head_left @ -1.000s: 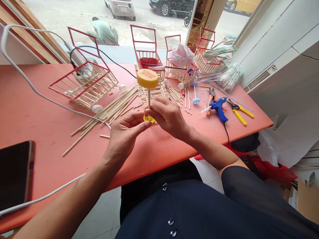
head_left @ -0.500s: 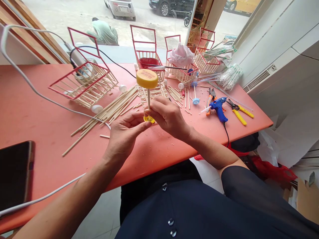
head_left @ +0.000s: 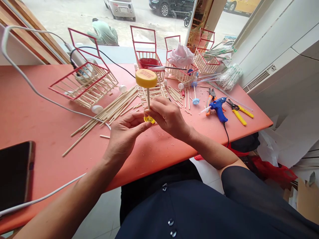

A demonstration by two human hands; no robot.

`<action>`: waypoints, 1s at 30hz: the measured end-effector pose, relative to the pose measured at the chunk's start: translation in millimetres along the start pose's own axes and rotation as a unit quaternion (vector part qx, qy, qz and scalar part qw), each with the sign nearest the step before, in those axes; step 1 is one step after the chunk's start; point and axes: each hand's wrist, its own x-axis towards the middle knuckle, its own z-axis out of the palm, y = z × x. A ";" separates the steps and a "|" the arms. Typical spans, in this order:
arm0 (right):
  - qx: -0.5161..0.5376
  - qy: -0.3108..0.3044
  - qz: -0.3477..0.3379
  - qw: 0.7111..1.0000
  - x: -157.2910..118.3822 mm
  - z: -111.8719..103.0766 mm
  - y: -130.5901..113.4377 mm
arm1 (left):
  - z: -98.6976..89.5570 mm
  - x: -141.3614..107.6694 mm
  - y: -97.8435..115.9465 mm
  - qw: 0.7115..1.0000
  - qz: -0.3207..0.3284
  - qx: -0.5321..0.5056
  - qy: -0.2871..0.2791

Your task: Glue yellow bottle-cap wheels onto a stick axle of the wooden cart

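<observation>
My left hand [head_left: 127,131] pinches a yellow bottle cap [head_left: 149,120], its hollow side facing up. Out of that cap rises a thin wooden stick [head_left: 148,97], nearly upright, which my right hand [head_left: 169,116] grips low down, close to the cap. Another yellow bottle cap [head_left: 146,78], with faint print on its top, sits at the stick's upper end. Whether the lower end is stuck to the cap is hidden by my fingers. Just behind my hands lies a small frame of wooden sticks [head_left: 152,93].
Several red-trimmed stick carts [head_left: 84,86] stand along the back. Loose wooden sticks [head_left: 107,113] lie left of my hands. To the right are a blue glue gun [head_left: 219,108], yellow-handled pliers [head_left: 240,114] and a blue-capped stick [head_left: 195,94]. A phone [head_left: 16,172] rests at the left.
Almost nothing differs. The upper cap has shifted very slightly left; both hands keep the same grip.
</observation>
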 end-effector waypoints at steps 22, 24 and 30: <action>-0.008 -0.008 0.004 1.000 -0.4 -0.6 0.1 | 0.9 -0.3 0.4 1.000 0.004 0.007 0.004; -0.009 -0.007 0.003 1.000 -0.4 -0.9 -0.2 | 0.5 -0.1 -0.2 1.000 0.005 0.007 0.004; -0.006 -0.008 0.002 1.000 -0.8 -1.0 0.0 | -1.6 0.5 -1.9 1.000 0.006 0.003 -0.002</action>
